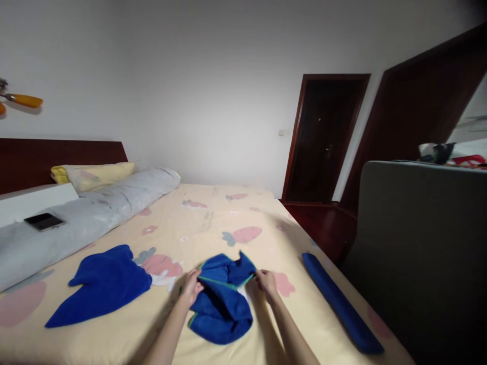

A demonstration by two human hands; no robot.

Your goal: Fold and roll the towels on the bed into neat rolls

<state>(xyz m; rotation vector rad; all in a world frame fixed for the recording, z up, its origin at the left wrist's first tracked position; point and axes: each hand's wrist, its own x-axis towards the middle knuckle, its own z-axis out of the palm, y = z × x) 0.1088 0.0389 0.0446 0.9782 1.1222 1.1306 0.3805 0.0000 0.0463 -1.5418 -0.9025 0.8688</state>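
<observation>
Between my hands is a crumpled dark blue towel (228,314) with green edging, bunched on the patterned bedsheet (205,218). My left hand (191,288) pinches its left edge. On the other side, my right hand (266,283) grips a corner at the towel's right. Parts of the towel are folded over themselves, so its full shape is hidden. A brighter blue cloth (108,284) lies spread and wrinkled to the left, apart from my hands. Toward the right edge of the bed rests a long, narrow, folded blue cloth (338,299).
A long grey bolster (114,203) runs along the bed's left side, with a phone (44,221) on it. Behind it are a yellow pillow (99,175) and a dark headboard (61,157). A large grey panel (418,243) stands beyond the bed's right edge.
</observation>
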